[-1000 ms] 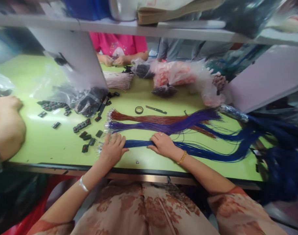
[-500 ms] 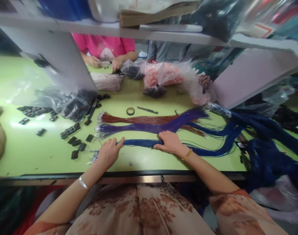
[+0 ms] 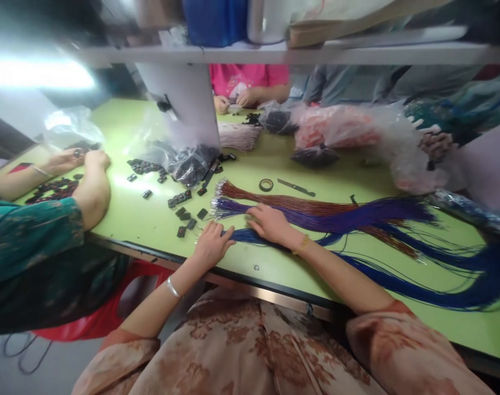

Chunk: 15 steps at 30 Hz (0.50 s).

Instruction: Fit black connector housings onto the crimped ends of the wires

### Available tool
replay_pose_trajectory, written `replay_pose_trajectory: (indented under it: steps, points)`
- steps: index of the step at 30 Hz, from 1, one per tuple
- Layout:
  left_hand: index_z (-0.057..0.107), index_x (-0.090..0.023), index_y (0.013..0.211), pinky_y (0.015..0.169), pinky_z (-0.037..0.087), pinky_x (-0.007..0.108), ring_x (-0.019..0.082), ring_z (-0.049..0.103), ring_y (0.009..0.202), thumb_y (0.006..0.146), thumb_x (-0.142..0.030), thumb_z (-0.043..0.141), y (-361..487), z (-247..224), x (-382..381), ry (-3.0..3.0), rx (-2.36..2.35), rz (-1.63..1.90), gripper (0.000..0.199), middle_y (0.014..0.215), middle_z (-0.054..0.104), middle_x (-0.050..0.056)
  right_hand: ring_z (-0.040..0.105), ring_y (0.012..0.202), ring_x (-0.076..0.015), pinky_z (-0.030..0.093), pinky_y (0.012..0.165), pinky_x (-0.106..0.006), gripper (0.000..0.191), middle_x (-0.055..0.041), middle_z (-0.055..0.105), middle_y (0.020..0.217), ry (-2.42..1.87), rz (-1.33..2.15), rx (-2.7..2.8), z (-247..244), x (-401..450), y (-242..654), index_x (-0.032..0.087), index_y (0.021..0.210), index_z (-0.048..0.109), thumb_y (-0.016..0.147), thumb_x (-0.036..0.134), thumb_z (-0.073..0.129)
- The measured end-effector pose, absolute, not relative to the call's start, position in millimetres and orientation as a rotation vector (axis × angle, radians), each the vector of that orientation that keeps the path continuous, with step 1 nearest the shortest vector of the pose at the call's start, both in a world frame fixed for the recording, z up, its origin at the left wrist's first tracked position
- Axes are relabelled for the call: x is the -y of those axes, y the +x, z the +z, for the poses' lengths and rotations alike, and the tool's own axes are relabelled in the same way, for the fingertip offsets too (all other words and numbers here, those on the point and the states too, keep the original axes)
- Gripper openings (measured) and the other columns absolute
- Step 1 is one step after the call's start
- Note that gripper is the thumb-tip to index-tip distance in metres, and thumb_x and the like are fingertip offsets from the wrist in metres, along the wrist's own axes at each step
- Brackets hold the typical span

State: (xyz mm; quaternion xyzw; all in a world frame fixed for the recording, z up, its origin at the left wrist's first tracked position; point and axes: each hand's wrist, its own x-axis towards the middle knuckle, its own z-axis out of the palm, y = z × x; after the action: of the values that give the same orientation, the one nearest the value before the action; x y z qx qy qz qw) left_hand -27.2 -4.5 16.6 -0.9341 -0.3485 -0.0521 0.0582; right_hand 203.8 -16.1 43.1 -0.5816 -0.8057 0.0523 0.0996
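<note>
A bundle of blue wires (image 3: pixel 245 236) lies along the front of the green table, its metal-tipped left ends mostly hidden by my left hand. My left hand (image 3: pixel 212 242) rests over that end, fingers bent across the wires and thumb to the right. Farther right, my right hand (image 3: pixel 270 224) lies palm down above the blue wires, fingers apart and reaching to the near edge of a bundle of purple wires (image 3: pixel 316 218). Behind the purple bundle lies a bundle of brown wires (image 3: pixel 274 200), with silvery ends at the left.
Black connector housings (image 3: pixel 180 198) are scattered left of the wires. A tape roll (image 3: pixel 266 185) and a flat blade (image 3: pixel 296 187) lie behind them. Plastic bags (image 3: pixel 340 129) stand at the back under a shelf (image 3: pixel 357 54). A co-worker's arm (image 3: pixel 94 192) rests at left; another person sits opposite.
The view has swung left, bringing the neighbouring co-worker's arms into sight. My right hand has shifted from the blue bundle toward the purple one. My left hand has come nearer the blue wires' tips.
</note>
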Motion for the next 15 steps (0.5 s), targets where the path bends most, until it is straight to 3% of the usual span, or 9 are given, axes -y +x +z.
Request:
replay_pose_trajectory:
  steps: [3,8,15]
  points:
    - [0.056,-0.019,0.125,0.08,0.043,0.039,0.025,0.052,0.086,0.095,-0.043,0.034,-28,17,5,-2.847,1.038,-0.086,0.043,0.09,0.055,0.012,0.05,0.105,-0.0287,0.04,0.08,-0.035,0.048,-0.0165,0.056,0.114,-1.715,0.049,2.416,31,-23,175,0.016,0.121,0.056,0.087,0.051,0.056]
    - [0.053,-0.021,0.128,0.065,0.039,0.031,0.022,0.052,0.08,0.097,-0.044,0.03,-33,16,3,-2.909,0.998,-0.018,0.045,0.09,0.056,0.011,0.052,0.097,-0.026,0.039,0.078,-0.034,0.04,-0.0159,0.059,0.109,-1.761,0.066,2.441,20,-47,162,0.015,0.112,0.059,0.095,0.046,0.042]
    - [0.061,-0.019,0.12,0.088,0.038,0.044,0.026,0.054,0.09,0.093,-0.044,0.042,-25,16,-2,-2.861,1.087,-0.198,0.041,0.094,0.061,0.013,0.051,0.099,-0.024,0.036,0.08,-0.032,0.037,-0.0129,0.06,0.107,-1.676,0.119,2.378,25,-60,190,0.018,0.11,0.063,0.096,0.044,0.041]
